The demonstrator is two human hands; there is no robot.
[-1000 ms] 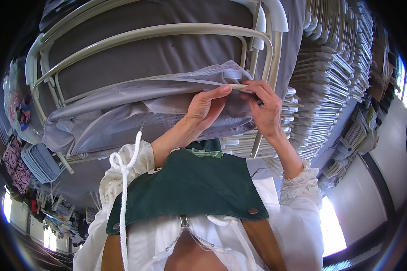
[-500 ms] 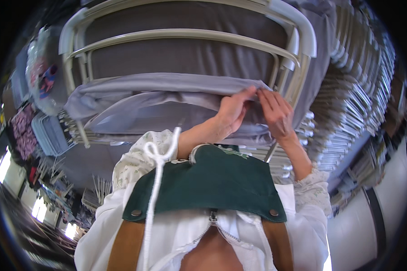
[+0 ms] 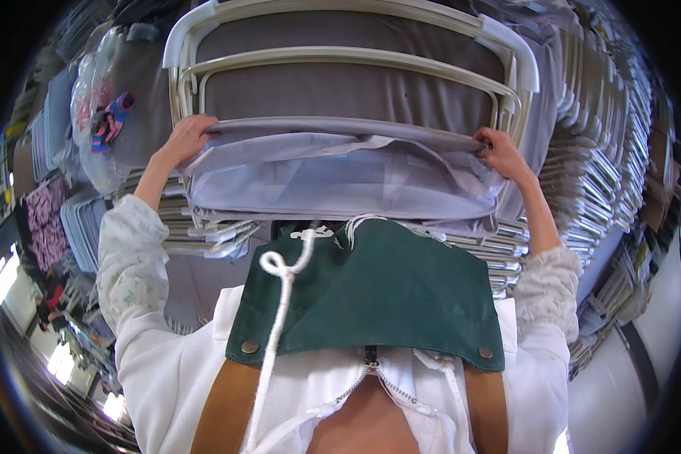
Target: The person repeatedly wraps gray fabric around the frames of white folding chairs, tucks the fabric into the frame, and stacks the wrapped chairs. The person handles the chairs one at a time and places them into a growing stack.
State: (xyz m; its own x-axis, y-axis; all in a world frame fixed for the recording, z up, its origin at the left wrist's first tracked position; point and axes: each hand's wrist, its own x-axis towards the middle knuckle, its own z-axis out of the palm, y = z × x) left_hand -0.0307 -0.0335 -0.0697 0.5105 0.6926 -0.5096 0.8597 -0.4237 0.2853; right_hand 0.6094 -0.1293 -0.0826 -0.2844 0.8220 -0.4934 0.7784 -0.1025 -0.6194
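In front of me lies a cream metal tube frame (image 3: 340,54) with pale plastic corners, resting on dark grey fabric (image 3: 340,94). Across the frame's near side stretches a light grey fabric cover (image 3: 333,178), its folded upper edge drawn into a nearly straight line. At the left end of that edge, my left hand (image 3: 189,141) has its fingers closed over the cloth by the frame tube. The opposite end is pinched by my right hand (image 3: 501,153), thumb and fingers together. Between the hands the cover's second layer sags in loose folds.
Stacked metal tube frames (image 3: 583,166) rise on the right, and more frame ends (image 3: 212,238) stick out below the cover. To the left are a clear plastic bag (image 3: 91,144), a pink and blue item (image 3: 112,121) and pale blue folded panels (image 3: 82,223).
My left hand has moved from beside the right hand to the cover's far left end. My right hand has shifted slightly right. The cover's edge is now pulled straighter between them.
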